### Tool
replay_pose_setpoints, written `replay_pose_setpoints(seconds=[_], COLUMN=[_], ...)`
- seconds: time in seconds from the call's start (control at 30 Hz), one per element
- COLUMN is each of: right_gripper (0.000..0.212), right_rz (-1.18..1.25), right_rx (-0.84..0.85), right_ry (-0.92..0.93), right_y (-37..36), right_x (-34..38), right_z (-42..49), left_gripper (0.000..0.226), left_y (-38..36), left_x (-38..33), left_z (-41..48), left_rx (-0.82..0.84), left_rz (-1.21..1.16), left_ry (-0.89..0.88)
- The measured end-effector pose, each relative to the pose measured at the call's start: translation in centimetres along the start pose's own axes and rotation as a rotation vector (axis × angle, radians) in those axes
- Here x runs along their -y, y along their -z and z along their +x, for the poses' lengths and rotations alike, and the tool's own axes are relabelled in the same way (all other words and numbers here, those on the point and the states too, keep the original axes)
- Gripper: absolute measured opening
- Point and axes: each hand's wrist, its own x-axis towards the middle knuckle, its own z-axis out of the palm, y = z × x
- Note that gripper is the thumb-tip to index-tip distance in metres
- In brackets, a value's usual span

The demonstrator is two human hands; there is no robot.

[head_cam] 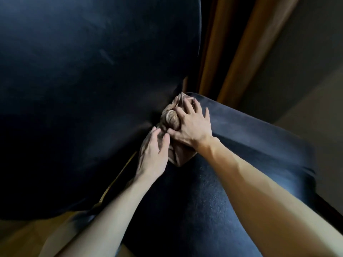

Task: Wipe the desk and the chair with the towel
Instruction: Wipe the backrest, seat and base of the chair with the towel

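Observation:
A bunched brown towel (171, 117) lies in the crease where the black chair's backrest (83, 80) meets its seat (213, 191). My right hand (191, 125) lies on top of the towel with spread fingers, its thumb curled under the bundle, pressing it into the crease. My left hand (152, 154) sits just below and to the left, fingers bent, touching the towel's lower fold (178, 158). Part of the towel is hidden under both hands. No desk is in view.
A wooden frame or door post (232, 49) runs up behind the chair at the right. A grey wall and floor (306, 80) lie further right. Wooden floor (27, 234) shows at the lower left below the backrest.

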Motion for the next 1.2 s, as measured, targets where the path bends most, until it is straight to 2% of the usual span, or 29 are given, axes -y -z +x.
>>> replay_pose_setpoints(seconds=[0.13,0.2,0.3,0.43,0.57,0.77,0.97,1.07,1.2], right_gripper=[0.077,0.072,0.081,0.050,0.046,0.036,0.042,0.042,0.044], right_rz=[-0.137,-0.071,0.069,0.049,0.085,0.070,0.098,0.086,0.103], right_rx=[-0.166,-0.154,-0.135,-0.118,-0.145,-0.209,-0.308,-0.307,-0.356], right_ry=[0.069,0.080,0.042,0.001,-0.071,-0.202,-0.344,-0.360,-0.408], right_y=[-0.7,-1.1,-1.1,-0.1,0.6,1.5,1.3,1.4,1.1], right_x=[0.7,1.7,2.0,0.0,-4.3,-11.9,-16.2,-17.1,-18.0], right_z=[0.4,0.5,0.1,-1.7,-5.6,-11.8,-17.3,-19.5,-23.2], left_gripper=[0.063,0.067,0.068,0.071,0.076,0.076,0.084,0.084,0.079], left_y=[-1.0,-0.7,-0.2,-0.3,-0.6,-0.5,-1.4,-2.7,-5.7], left_x=[-0.7,-0.4,-0.1,-1.3,-1.1,-0.1,-1.0,-2.4,-5.2], left_z=[0.4,-0.1,-0.1,0.7,0.8,-0.2,-3.5,-4.7,-6.4], left_rx=[-0.004,-0.001,-0.005,-0.016,-0.006,0.001,-0.016,-0.029,0.002], left_rz=[0.026,0.004,-0.077,-0.073,0.045,0.258,0.602,0.669,0.712], left_ry=[0.045,0.090,0.187,0.307,0.365,0.315,0.166,0.162,0.043])
